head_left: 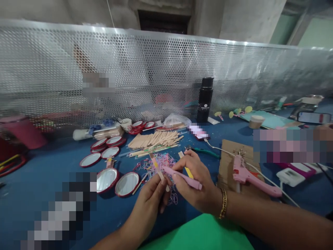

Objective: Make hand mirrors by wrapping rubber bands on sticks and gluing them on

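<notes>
My left hand (154,194) pinches a wooden craft stick (158,168), tilted upward, with a yellow patch and a darker upper end. My right hand (195,182) grips a pink pen (183,177), its tip end close to the stick; whether they touch I cannot tell. A second stick with yellow on it (188,171) also sticks out between my right fingers. Beneath and behind both hands lies a tangle of pink and purple strands (170,162). Beyond that is a pile of plain craft sticks (156,139).
Several round red-rimmed mirrors (127,184) lie at the left. On the right a pink glue gun (255,177) rests on cardboard (226,159), beside a white cable. A black bottle (205,100) stands before the perforated metal screen (166,66). Green material (200,236) is nearest me.
</notes>
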Motion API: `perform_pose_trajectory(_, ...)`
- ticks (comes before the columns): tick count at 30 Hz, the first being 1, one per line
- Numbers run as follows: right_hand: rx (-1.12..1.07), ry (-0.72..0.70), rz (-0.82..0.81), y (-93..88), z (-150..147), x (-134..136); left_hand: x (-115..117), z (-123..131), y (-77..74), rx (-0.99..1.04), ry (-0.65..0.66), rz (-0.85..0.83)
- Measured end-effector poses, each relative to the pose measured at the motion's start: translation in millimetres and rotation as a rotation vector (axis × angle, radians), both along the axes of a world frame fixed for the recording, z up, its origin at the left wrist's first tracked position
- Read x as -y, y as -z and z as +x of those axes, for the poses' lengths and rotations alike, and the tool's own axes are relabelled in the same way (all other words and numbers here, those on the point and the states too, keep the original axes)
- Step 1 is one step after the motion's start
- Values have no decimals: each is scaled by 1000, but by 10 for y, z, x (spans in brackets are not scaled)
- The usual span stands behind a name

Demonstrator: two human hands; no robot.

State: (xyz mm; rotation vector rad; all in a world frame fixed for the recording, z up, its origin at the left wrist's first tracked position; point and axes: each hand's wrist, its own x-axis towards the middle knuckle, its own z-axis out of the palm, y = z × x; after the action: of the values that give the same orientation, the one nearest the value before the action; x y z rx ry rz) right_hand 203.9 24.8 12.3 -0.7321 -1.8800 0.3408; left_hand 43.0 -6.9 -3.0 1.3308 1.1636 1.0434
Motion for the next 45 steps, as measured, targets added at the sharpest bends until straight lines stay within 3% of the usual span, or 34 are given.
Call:
perform_pose_trajectory(19, -48, -47, -93, 68, -36, -45, -2, 0, 20, -24, 15, 31)
perform_pose_trajectory(28, -53, 14, -39, 53, -20, -79, -9, -14, 55, -20, 7, 18)
perform_pose_trajectory(34, 12, -63, -21, 106, -28, -74, -18, -6, 37, -40, 3, 48)
perform_pose_trajectory(40, -26, -2, -22, 123, -15, -80, -16, 3, 13, -36, 1, 37)
perform_pose_trajectory(45, 2, -53, -8, 123, -23, -74, -10, 3, 17, -48, -2, 59)
